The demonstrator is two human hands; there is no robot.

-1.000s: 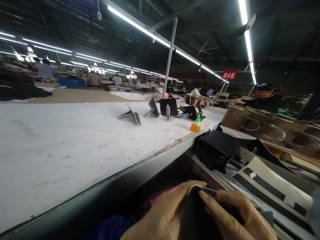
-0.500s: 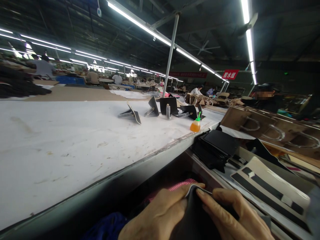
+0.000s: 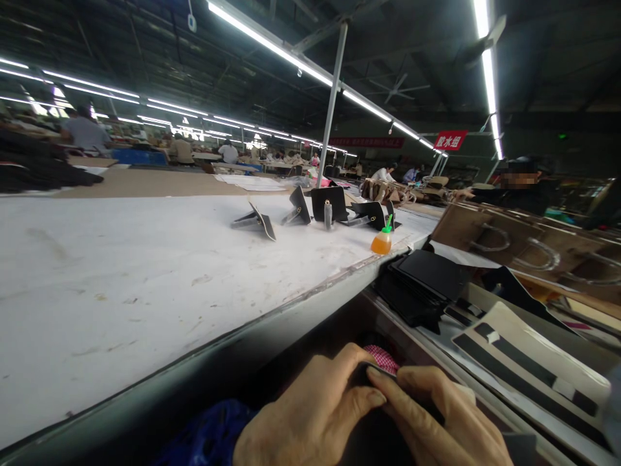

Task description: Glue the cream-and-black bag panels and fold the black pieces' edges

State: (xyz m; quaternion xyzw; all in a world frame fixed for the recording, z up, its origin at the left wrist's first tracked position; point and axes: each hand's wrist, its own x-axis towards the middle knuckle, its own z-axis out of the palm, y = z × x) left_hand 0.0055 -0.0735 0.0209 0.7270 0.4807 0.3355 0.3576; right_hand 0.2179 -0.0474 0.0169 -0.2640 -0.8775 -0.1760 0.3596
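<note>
Low in the head view, both my hands pinch the edge of a black leather-like piece (image 3: 376, 433). My left hand (image 3: 310, 408) has its thumb on the near face and its fingers bent over the edge. My right hand (image 3: 436, 414) presses the same edge with an outstretched finger, close to the left thumb. Much of the piece is hidden beneath the hands. Behind them shows a bit of pink checked cloth (image 3: 383, 357). A blue sleeve (image 3: 208, 433) lies at my left wrist.
On the white worktable (image 3: 145, 278) stand several black flaps (image 3: 328, 202) with metal fittings, and a bottle of orange liquid (image 3: 381, 243). To the right lie stacked black pieces (image 3: 427, 278), a beige panel with black strips (image 3: 533, 369) and brown bags (image 3: 533, 239). A co-worker (image 3: 519, 188) is behind the bags.
My left thumb has come over onto the near face of the black piece, beside the right fingers. The left fingers have curled, and the piece's pale edge shows less.
</note>
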